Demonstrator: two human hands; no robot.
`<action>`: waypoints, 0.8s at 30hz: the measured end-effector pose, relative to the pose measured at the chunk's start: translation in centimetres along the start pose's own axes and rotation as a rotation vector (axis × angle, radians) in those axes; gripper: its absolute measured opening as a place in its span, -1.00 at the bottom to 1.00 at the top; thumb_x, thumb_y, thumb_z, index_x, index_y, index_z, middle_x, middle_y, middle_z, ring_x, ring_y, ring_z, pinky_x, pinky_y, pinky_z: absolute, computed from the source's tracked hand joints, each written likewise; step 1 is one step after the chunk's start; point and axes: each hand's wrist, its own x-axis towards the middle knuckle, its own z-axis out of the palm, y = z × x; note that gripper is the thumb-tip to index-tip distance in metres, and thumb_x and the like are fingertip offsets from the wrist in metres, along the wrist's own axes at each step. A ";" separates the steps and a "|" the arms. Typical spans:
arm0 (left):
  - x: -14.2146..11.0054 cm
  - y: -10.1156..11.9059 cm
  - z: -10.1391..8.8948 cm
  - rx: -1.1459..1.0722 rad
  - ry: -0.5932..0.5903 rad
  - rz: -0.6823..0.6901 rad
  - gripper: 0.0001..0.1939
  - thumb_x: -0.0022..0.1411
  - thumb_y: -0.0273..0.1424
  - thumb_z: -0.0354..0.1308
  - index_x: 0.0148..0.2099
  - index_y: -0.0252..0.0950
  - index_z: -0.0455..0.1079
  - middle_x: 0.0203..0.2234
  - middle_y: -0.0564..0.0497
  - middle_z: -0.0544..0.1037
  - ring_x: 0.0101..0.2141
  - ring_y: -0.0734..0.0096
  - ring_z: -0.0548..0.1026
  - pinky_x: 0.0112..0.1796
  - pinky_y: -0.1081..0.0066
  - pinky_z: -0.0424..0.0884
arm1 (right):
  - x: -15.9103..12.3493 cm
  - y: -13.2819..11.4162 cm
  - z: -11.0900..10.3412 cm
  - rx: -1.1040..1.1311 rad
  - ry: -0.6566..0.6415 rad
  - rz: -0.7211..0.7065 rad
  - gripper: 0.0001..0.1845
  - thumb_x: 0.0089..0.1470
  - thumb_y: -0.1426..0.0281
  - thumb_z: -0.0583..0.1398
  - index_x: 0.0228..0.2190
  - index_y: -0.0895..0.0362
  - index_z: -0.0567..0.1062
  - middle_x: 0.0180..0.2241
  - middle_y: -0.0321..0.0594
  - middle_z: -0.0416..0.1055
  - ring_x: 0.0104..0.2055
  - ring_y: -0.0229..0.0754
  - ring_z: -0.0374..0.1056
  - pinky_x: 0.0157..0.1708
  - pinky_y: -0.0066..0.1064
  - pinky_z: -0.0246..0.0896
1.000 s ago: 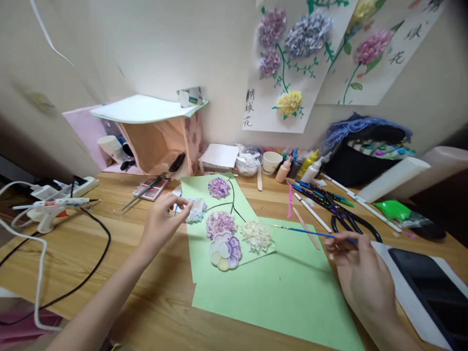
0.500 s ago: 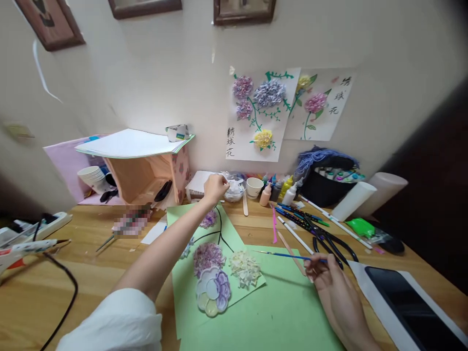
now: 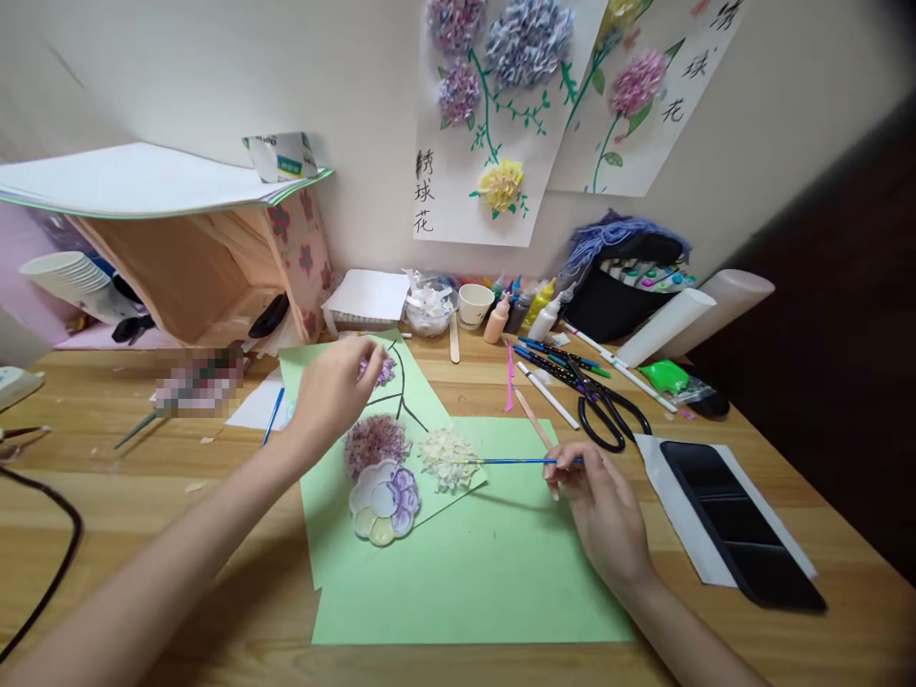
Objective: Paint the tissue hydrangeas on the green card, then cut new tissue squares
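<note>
My right hand [image 3: 605, 510] grips a thin blue paintbrush [image 3: 511, 461], held level, its tip over the cream paper flower [image 3: 445, 460]. The fingers of my left hand [image 3: 336, 386] are pinched together above the purple flower [image 3: 379, 372]; whether they hold anything is hidden. A mauve flower [image 3: 373, 441] lies between my hands on the green sheet [image 3: 311, 487], which carries black stem lines. Overlapping that flower is a petal-shaped palette [image 3: 362, 491] with purple and pale yellow paint. Under the right hand lies a larger green sheet [image 3: 458, 582].
At the back stand a paper cup [image 3: 476, 305], a tub of white scraps [image 3: 429, 310] and several paint bottles [image 3: 548, 320]. Scissors [image 3: 601, 410] and pens lie behind my right hand, a phone [image 3: 737, 520] to its right. A peach box [image 3: 297, 262] stands at left.
My left hand has drawn back from beside the white scraps towards the flowers. The brush tip has come over the cream flower. The camera has tilted downward and closer.
</note>
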 end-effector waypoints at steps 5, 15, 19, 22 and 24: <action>-8.0 -1.7 -1.8 -0.067 -0.277 -0.170 -0.63 0.25 -0.15 -0.05 -0.46 -0.23 0.38 -0.51 0.03 0.52 -0.46 0.33 0.41 -0.46 0.41 0.17 | -1.5 0.4 0.6 -0.082 -0.262 -0.052 -0.68 0.22 0.25 0.00 -0.39 0.10 0.49 -0.40 -0.17 0.40 -0.37 -0.22 0.32 -0.42 -0.42 0.24; -11.5 -1.8 -0.5 -0.234 -0.465 -0.252 -0.73 0.14 -0.19 0.05 -0.44 -0.21 0.48 -0.49 0.01 0.57 -0.47 0.30 0.45 -0.48 0.41 0.20 | -2.3 0.8 1.6 -0.128 -0.301 -0.088 -0.67 0.21 0.23 0.01 -0.40 0.11 0.49 -0.41 -0.15 0.43 -0.41 -0.20 0.29 -0.45 -0.39 0.21; -11.7 -1.9 -0.1 -0.440 -0.448 -0.351 -0.71 0.14 -0.17 0.08 -0.44 -0.23 0.49 -0.50 0.03 0.58 -0.46 0.33 0.46 -0.45 0.42 0.27 | -2.4 0.9 1.4 -0.115 -0.328 -0.111 -0.67 0.22 0.26 0.01 -0.39 0.11 0.50 -0.42 -0.15 0.44 -0.39 -0.19 0.31 -0.46 -0.39 0.21; -11.6 -2.1 0.2 -0.668 -0.403 -0.471 -0.73 0.10 -0.17 0.14 -0.40 -0.27 0.49 -0.52 0.02 0.57 -0.48 0.37 0.47 -0.45 0.43 0.33 | -2.7 0.9 1.3 -0.107 -0.397 -0.148 -0.67 0.22 0.27 0.00 -0.37 0.08 0.51 -0.42 -0.14 0.46 -0.35 -0.17 0.34 -0.47 -0.39 0.21; -11.4 -2.0 0.5 -0.837 -0.346 -0.573 -0.73 0.04 -0.17 0.21 -0.36 -0.30 0.47 -0.52 0.02 0.56 -0.48 0.38 0.48 -0.47 0.44 0.38 | -2.9 0.9 1.3 -0.135 -0.440 -0.180 -0.67 0.23 0.27 -0.01 -0.33 0.07 0.52 -0.40 -0.13 0.48 -0.34 -0.15 0.34 -0.47 -0.37 0.21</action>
